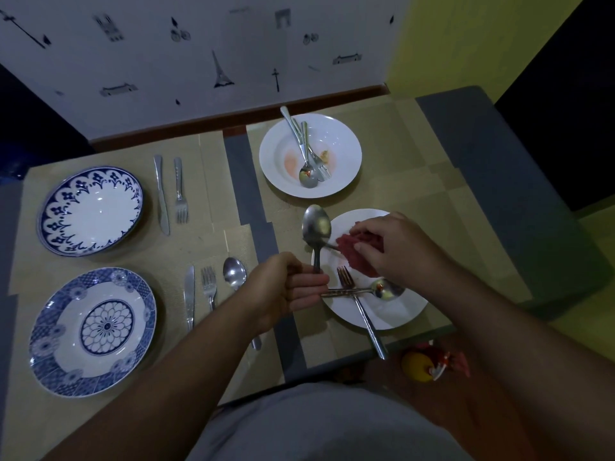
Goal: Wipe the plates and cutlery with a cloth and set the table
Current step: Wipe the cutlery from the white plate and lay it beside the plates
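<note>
Upright steel spoon (316,227) in your left hand (286,287): polished metal, dull reflections.
Dark red cloth (352,242) in your right hand (396,247): soft, matt fabric.
Near-left blue-patterned plate (50,347): glossy glazed ceramic.
Tan place mats (206,181): woven, matt, rough.

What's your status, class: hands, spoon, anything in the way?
Left hand grips spoon by handle, bowl up. Right hand holds red cloth beside its neck. Nothing blocking; fork and second spoon lie crossed on white plate below.
</note>
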A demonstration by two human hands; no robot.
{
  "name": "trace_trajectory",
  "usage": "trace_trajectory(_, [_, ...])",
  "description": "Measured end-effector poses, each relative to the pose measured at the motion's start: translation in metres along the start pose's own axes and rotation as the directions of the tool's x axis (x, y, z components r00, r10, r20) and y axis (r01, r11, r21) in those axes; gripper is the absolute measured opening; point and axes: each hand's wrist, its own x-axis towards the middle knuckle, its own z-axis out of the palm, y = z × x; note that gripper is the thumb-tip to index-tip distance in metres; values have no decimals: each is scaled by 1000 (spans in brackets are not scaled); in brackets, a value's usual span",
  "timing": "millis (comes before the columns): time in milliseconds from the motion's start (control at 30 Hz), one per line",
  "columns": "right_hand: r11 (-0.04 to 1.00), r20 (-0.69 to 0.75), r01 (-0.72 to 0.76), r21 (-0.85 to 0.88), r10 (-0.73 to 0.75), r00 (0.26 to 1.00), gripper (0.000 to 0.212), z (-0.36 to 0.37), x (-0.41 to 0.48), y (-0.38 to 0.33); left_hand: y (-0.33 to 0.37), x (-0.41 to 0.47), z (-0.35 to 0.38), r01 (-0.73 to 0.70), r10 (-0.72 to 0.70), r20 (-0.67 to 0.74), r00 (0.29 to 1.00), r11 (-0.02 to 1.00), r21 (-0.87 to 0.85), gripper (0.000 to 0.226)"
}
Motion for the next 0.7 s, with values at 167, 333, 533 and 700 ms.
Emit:
trace_trajectory(167, [1000, 9, 4, -10, -3, 1000, 28, -1, 0, -2, 1, 1, 0, -13, 14, -6, 1000, 998, 61, 43])
trace_trajectory(333, [1000, 22, 12, 3, -12, 1000, 29, -1, 1, -5, -2, 3, 0, -39, 38, 13, 999, 993, 115, 40])
trace_trajectory(533, [999, -1, 34, 20, -34, 999, 24, 2, 3, -1, -1, 6, -1, -78, 77, 9, 997, 992, 96, 23])
trace_trajectory(700, [995, -26, 96, 22, -95, 995, 23, 5, 4, 1, -2, 4, -3, -139, 142, -20, 990, 984, 108, 24])
